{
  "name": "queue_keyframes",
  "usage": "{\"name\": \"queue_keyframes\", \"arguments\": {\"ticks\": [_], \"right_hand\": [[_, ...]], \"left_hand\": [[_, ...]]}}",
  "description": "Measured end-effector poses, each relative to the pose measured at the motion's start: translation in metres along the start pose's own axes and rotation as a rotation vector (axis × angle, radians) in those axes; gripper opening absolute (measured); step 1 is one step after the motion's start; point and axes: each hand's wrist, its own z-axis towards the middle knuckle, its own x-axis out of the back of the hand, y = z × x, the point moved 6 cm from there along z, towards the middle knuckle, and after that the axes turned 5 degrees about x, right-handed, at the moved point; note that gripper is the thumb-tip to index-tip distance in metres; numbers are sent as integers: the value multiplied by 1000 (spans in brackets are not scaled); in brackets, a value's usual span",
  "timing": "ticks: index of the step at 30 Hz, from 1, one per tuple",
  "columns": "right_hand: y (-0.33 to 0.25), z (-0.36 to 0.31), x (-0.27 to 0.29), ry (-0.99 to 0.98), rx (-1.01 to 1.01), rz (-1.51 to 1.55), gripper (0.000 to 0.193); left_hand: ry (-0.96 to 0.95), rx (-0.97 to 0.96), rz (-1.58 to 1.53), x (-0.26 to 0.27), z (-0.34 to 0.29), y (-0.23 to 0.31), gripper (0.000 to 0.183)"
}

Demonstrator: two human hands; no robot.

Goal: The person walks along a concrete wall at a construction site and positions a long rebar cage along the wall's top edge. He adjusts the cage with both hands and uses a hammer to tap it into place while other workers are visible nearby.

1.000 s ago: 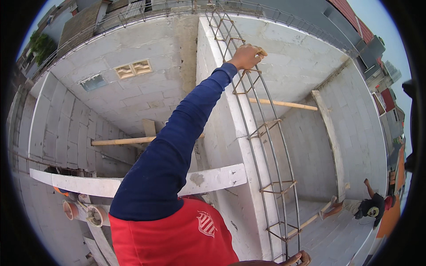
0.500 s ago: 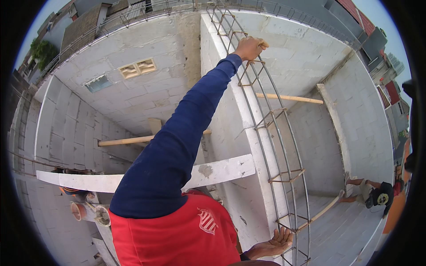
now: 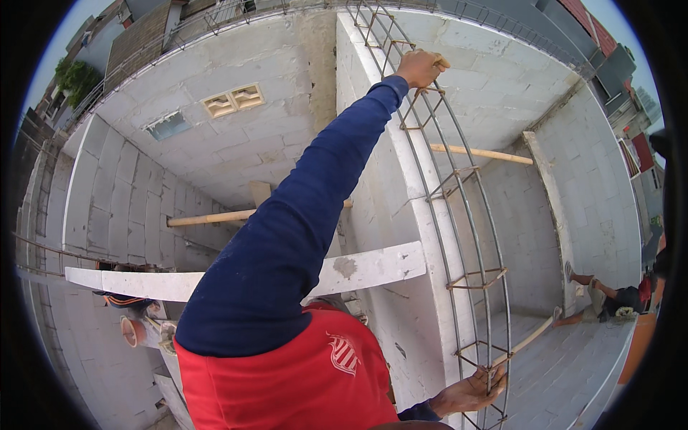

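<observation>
A long rebar cage (image 3: pixel 466 215) of thin steel bars and square ties runs along the top of a white block wall (image 3: pixel 423 208), from the far end toward me. My left arm reaches far forward in a blue sleeve, and my left hand (image 3: pixel 421 69) is closed over the cage's upper bars. Near the lower edge, my right hand (image 3: pixel 469 392) is turned palm up at the cage's near part. Its fingers curl around a lengthwise bar beside a square tie. Part of the right forearm is hidden below my red shirt.
A pale block beam (image 3: pixel 373 271) joins the wall from the left. Wooden poles (image 3: pixel 484 153) span the spaces below on both sides. At the lower right another person (image 3: pixel 623 297) stands by the wall. A bucket (image 3: pixel 132 331) is at lower left.
The view has shifted slightly. My right hand has gone from spread fingers beside the cage to fingers curled around its bar. The left hand keeps its hold. The other person has bent lower.
</observation>
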Motion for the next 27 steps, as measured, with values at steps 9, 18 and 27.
{"name": "queue_keyframes", "arguments": {"ticks": [9,18,27], "right_hand": [[9,15,-15,18,-25,203,56],[3,13,-20,-24,-3,130,55],[-10,2,-44,-146,134,136,57]], "left_hand": [[-11,14,17,1,-2,0,41],[6,8,35,2,-2,1,41],[-18,49,-48,1,0,-3,38]]}}
